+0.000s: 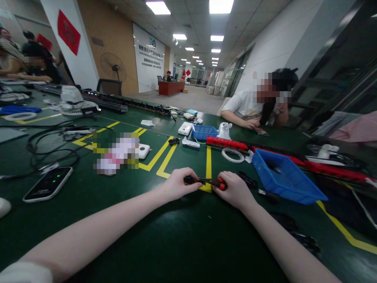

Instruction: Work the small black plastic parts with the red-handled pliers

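Note:
My left hand (179,182) is closed on a small black part (190,180) just above the green table. My right hand (234,190) is closed round the red handle of a screwdriver (216,182). The tool's dark shaft points left and its tip meets the black part between my two hands. Both hands hover over a yellow tape line (208,165) on the table (165,236).
A blue bin (287,181) sits just right of my right hand, with black parts beside it. Red strips (226,143), a tape roll (233,155), another blue tray (204,132), a phone (48,184) and cables (44,145) lie around. A seated person (259,106) leans on the far edge.

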Available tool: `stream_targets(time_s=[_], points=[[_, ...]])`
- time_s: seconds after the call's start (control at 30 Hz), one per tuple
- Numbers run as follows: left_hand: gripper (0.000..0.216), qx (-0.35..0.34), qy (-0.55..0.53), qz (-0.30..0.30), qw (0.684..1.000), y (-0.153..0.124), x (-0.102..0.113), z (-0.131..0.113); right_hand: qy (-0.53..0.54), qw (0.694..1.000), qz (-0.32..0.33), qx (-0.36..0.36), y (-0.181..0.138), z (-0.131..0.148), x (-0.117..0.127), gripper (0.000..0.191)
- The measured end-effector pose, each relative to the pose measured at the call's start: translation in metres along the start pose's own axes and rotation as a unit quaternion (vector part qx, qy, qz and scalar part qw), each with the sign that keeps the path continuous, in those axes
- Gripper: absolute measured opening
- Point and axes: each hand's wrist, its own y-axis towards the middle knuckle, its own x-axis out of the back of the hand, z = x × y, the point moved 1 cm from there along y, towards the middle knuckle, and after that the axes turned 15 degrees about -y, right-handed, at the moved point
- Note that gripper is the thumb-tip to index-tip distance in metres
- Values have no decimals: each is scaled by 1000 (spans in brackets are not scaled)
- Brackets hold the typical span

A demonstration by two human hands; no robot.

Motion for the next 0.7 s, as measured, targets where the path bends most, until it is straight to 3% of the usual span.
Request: stream_targets(time_s=[0.7], points=[[17, 12, -5, 23, 1000, 0, 0, 0, -4, 1000, 6, 1, 1, 0, 0, 15]])
